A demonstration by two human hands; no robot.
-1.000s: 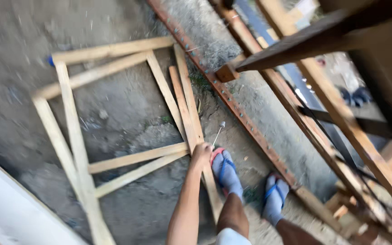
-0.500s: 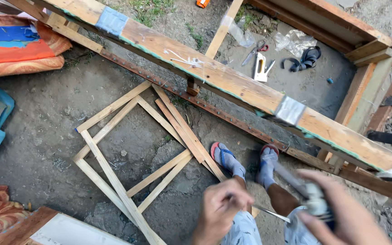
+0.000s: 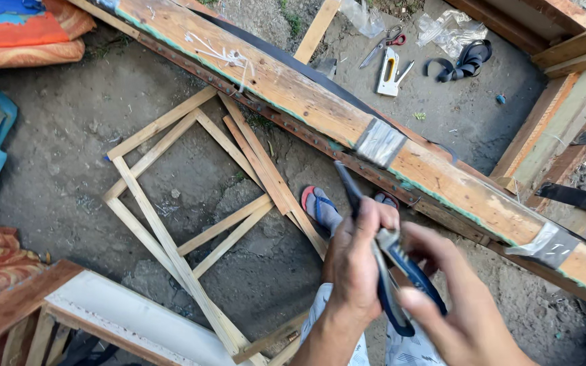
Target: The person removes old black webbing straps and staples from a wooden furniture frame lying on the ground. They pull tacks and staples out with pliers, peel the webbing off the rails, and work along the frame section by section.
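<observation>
Down low in the middle, the left hand [image 3: 354,264] is curled shut around a pair of blue-handled pliers [image 3: 391,271], and the right hand [image 3: 456,298] pinches the handle end with loose fingers. The tool sits between both hands, its dark tip poking up past the left fingers toward the long wooden beam [image 3: 293,88]. Just under the hands is a foot in a blue sandal [image 3: 319,207], touching the thin wooden frame [image 3: 191,203] that lies flat on the dirt. Bare dirt lies open left of the frame. The right hand is blurry and cut off at the bottom edge. Far up, past the beam, lie a stapler [image 3: 389,71] and scissors [image 3: 382,44].
</observation>
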